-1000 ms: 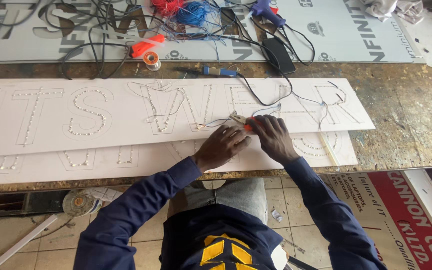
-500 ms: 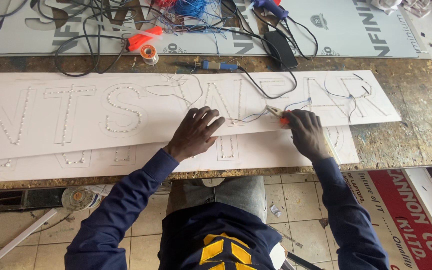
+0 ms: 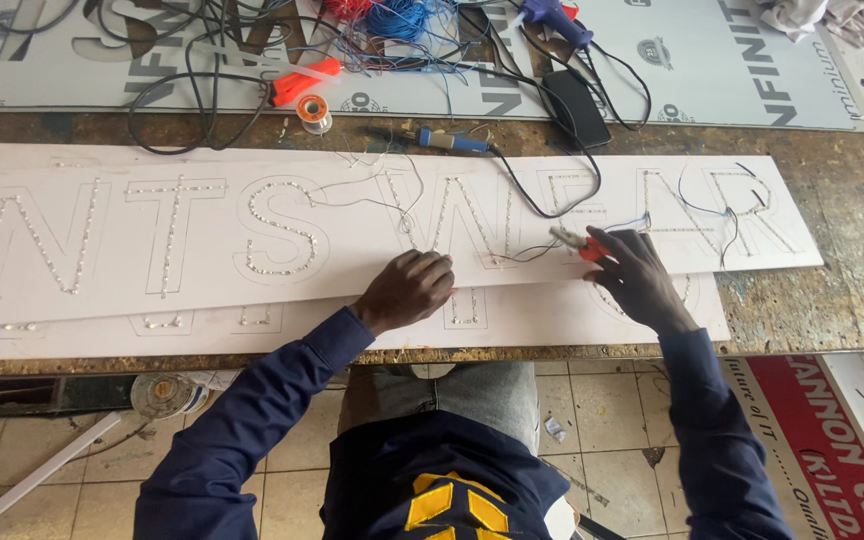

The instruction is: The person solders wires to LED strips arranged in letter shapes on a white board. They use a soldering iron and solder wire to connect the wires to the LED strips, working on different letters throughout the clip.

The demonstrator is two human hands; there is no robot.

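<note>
Hands (image 3: 407, 290) now apart, pliers (image 3: 580, 243) rightward

Worn wooden workbench (image 3: 852, 290) bears 2 white sign panels (image 3: 152, 240).

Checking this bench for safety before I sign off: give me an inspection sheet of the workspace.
Surface: worn wooden bench, scuffed.
Job's things: white sign board with lamp-studded letters; red-handled pliers.
Clutter: solder spool, orange tool, black box, blue wire bundle.
Grippers: left hand flat on board; right hand holds pliers.
Cables: black cables tangled across back.
Surroundings: tiled floor, red printed panel.
</note>
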